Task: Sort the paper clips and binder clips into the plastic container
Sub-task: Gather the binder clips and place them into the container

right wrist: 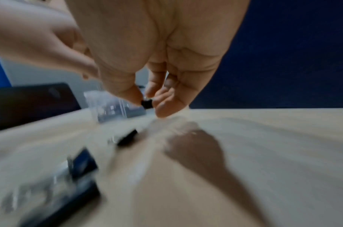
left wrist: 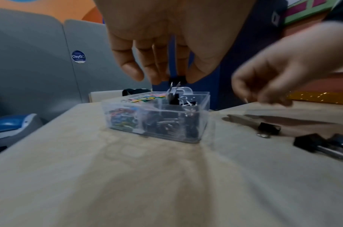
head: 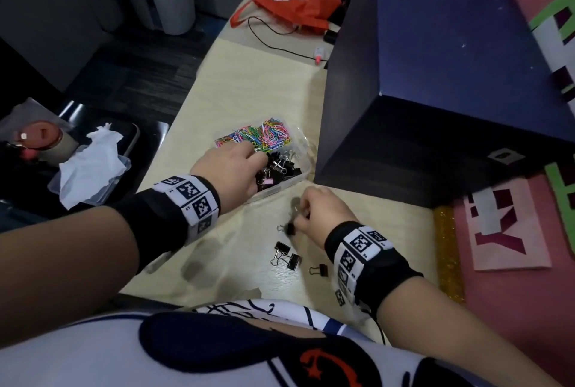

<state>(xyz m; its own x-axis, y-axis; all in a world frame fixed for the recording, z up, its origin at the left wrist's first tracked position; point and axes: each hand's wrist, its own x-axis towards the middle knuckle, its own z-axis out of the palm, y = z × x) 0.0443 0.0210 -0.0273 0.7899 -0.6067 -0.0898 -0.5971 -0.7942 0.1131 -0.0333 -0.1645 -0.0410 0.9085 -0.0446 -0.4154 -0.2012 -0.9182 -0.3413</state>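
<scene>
Now over plastic container (head: 303, 168), binder-clip side: left hand (head: 231, 173) pinching black binder clip (left wrist: 177, 79), handles pointing down. Container up-left of right hand (head: 320, 209), pinching second clip (right wrist: 146, 104) above table (head: 249, 91). Four loose clips (head: 286, 254) near right wrist. Paper clips (head: 264, 134) in far compartment.
</scene>
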